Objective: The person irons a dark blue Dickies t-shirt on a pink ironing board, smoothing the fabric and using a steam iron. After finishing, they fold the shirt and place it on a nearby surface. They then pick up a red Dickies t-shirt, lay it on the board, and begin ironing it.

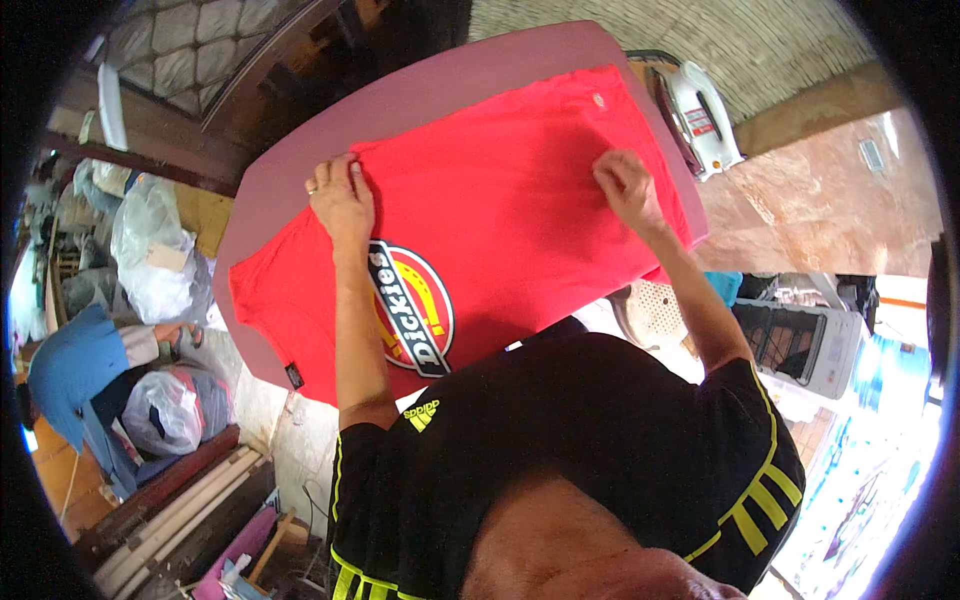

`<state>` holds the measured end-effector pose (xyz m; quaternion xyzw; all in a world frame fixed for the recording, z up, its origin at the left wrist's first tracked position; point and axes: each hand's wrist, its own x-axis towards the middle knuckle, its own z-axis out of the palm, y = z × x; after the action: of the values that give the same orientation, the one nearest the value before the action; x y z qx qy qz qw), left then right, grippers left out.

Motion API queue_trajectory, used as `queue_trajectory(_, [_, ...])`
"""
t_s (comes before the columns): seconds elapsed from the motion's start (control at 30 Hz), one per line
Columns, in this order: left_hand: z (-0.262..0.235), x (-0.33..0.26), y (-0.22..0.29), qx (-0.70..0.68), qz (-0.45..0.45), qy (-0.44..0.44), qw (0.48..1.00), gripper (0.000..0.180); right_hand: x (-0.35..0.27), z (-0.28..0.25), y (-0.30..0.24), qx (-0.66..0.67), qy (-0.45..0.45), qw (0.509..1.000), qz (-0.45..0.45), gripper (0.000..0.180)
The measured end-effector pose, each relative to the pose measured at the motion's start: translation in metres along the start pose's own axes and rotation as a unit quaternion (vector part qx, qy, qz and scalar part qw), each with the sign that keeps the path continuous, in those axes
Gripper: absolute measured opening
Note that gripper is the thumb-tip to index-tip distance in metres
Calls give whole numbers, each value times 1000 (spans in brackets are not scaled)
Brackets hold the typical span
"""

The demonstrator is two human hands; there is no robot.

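Note:
A red T-shirt (pixel 500 190) with a round printed emblem on it lies spread across a mauve padded ironing board (pixel 480 60). At the shirt's upper left edge, my left hand (pixel 342 200) is closed on the cloth with bent fingers, a ring on one of them. My right hand (pixel 630 190) hovers over the right part of the shirt and casts a shadow. Its fingers are loosely curled and apart, with nothing visible in them. Beyond the board's right end stands a white iron (pixel 705 120), resting on its heel.
Clear plastic bags (pixel 155 250) of goods and a blue cloth (pixel 70 365) lie at the left. Long wooden strips (pixel 185 520) are at the lower left. A beige perforated stool seat (pixel 650 312) and a white appliance with a dark window (pixel 800 345) stand at the right.

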<state>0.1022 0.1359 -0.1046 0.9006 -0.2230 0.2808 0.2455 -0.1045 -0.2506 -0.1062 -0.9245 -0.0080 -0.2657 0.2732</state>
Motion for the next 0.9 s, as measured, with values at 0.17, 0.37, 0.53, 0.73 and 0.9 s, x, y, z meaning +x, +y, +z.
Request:
queue_trajectory(0.17, [8, 12, 3, 64, -10, 26, 998, 24, 92, -20, 61, -92, 94, 991, -17, 20])
queue_trajectory(0.37, [11, 16, -2, 27, -32, -8, 999, 25, 143, 8, 140, -174, 60, 982, -34, 23])
queue_trajectory(0.53, [10, 13, -9, 27, -61, -27, 997, 23, 165, 16, 169, -101, 36, 994, -3, 23])
queue_trajectory(0.73, [19, 13, -8, -4, -116, 10, 993, 24, 168, 22, 183, -115, 86, 988, -64, 22])
queue_trajectory(0.9, [16, 30, -17, -25, -171, -68, 983, 25, 167, 26, 185, -142, 107, 982, -66, 17])
